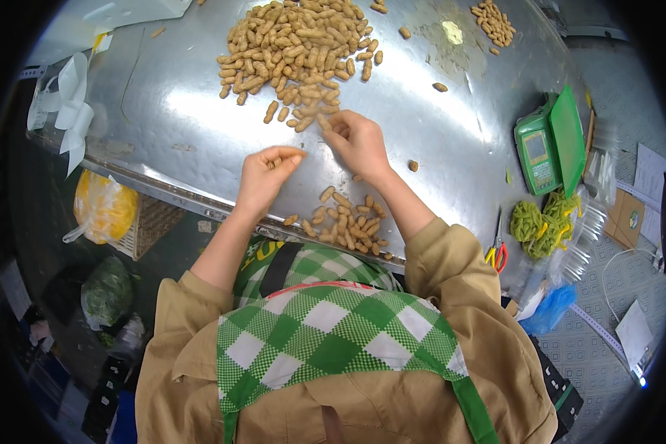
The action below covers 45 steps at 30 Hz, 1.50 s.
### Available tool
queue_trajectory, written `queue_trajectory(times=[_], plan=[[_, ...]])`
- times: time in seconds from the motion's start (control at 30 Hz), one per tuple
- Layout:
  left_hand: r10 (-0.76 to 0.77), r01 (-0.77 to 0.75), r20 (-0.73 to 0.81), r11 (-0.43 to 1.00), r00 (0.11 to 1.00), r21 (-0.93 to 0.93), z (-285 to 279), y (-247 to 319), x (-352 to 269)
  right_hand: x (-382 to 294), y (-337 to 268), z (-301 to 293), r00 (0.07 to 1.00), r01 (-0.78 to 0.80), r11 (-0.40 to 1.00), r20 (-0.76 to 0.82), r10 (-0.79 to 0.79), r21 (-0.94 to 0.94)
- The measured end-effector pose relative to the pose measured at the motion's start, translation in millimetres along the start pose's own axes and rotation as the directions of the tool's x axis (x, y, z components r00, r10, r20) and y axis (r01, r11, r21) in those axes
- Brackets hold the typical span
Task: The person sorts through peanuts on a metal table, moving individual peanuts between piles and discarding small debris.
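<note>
My right hand [358,143] pinches one unshelled peanut [323,122] between thumb and fingertips, at the lower edge of a large peanut heap [299,47] on the metal table [188,122]. To its left, my left hand [269,175] is curled, with peanuts [275,164] showing between its fingers. Closer to my body, by the table's edge, lies a smaller peanut pile [349,222]. A third small group of peanuts [494,23] lies at the far right, and a few single ones are scattered about.
A green device with keypad and screen [538,152], scissors with red and yellow handles [498,255], bundles of green strands [544,225] and plastic packaging [583,244] line the right side. White ribbon-like strips [73,105] hang over the left edge. Below stands a basket [150,222].
</note>
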<state>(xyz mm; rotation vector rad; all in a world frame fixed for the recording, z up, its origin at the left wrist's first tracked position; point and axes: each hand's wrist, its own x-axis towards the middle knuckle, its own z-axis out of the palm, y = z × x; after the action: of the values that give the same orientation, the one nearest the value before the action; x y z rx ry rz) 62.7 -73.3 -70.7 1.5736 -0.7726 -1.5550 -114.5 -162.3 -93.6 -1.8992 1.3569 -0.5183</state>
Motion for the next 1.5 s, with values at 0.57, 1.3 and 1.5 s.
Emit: queue_trajectory(times=[0.57, 1.3, 1.5], plan=[[0.178, -0.265, 0.27, 0.904, 0.946, 0.334, 11.2, -3.9, 6.8, 19.2, 5.9, -14.6, 0.963, 0.246, 0.949, -0.062, -0.262, -0.197], [-0.286, 0.394, 0.273, 0.603, 0.918, -0.694, 8.0, 20.4, -2.5, -47.0, -6.5, -50.9, 0.846, -0.53, 0.332, 0.511, 0.15, 0.78], [-0.122, 0.273, 0.277, 0.737, 0.953, -0.618, 7.8, 2.9, -2.2, -43.3, -13.0, -45.6, 0.85, -0.524, 0.275, 0.514, 0.114, 0.806]])
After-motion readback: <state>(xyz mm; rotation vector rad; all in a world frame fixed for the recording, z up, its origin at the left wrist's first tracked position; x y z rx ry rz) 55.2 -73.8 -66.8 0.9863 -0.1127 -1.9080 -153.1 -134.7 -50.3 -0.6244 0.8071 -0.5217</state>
